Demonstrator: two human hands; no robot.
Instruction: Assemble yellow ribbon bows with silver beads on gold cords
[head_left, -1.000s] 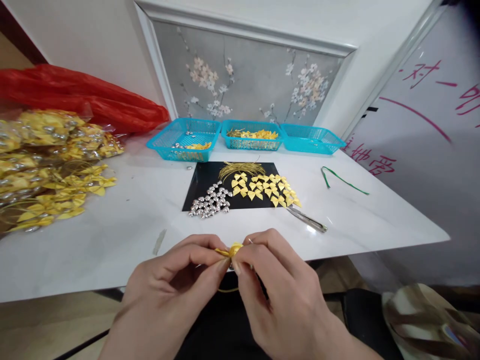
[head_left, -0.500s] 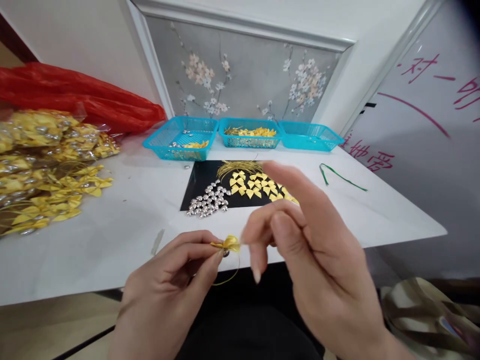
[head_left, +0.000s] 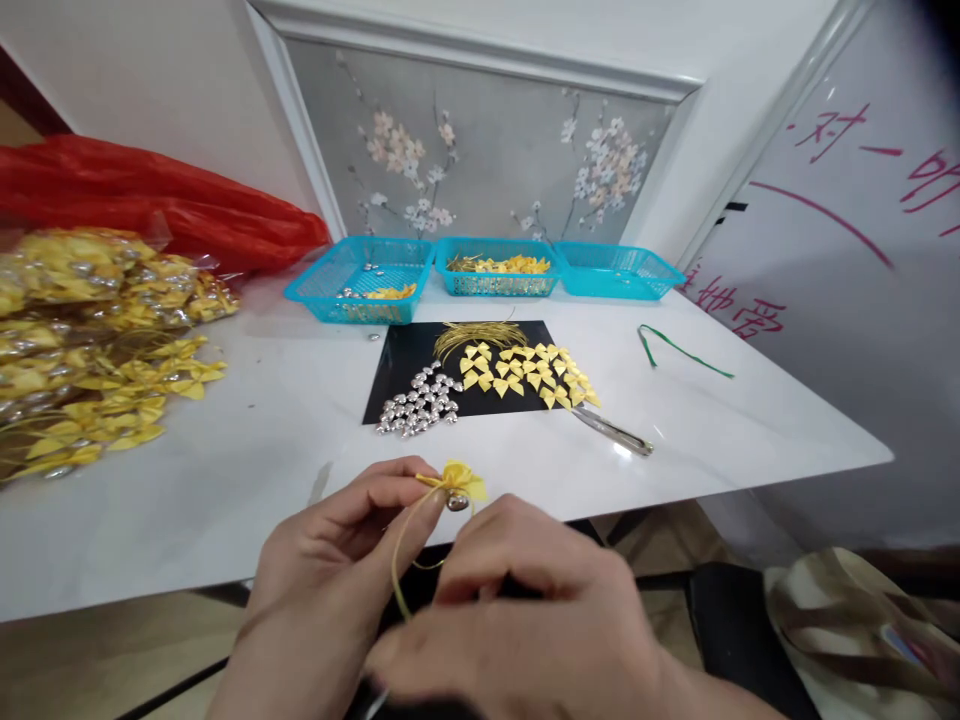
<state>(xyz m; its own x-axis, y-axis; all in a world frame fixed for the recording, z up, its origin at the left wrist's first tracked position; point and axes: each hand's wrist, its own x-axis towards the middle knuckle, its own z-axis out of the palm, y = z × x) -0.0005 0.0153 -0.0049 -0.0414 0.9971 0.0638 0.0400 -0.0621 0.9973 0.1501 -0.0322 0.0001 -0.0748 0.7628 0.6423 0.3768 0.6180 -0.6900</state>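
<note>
Between the thumb and fingers of my left hand (head_left: 322, 570) is a yellow ribbon bow (head_left: 461, 480), held just beyond the table's front edge. A shiny silver bead (head_left: 457, 502) hangs right under the bow. From the bow a thin gold cord (head_left: 397, 565) curves down to my right hand (head_left: 532, 620), which is curled, partly blurred and closed on the cord; its fingertips are partly hidden. On a black mat (head_left: 480, 402) farther back lie silver beads (head_left: 420, 400), several yellow bows (head_left: 506, 385) and a bundle of gold cords (head_left: 480, 338).
Tweezers or small scissors (head_left: 615, 430) lie right of the mat. Three blue baskets (head_left: 360, 312) (head_left: 499, 287) (head_left: 622, 290) line the back. Bagged bows with beads (head_left: 90, 350) and a red bag (head_left: 150, 195) fill the left. A green cord (head_left: 682, 355) lies right.
My right hand has moved down and left from beside the bow, its raised finger now curled, drawing the cord towards me. The metal tool by the mat has come into view.
</note>
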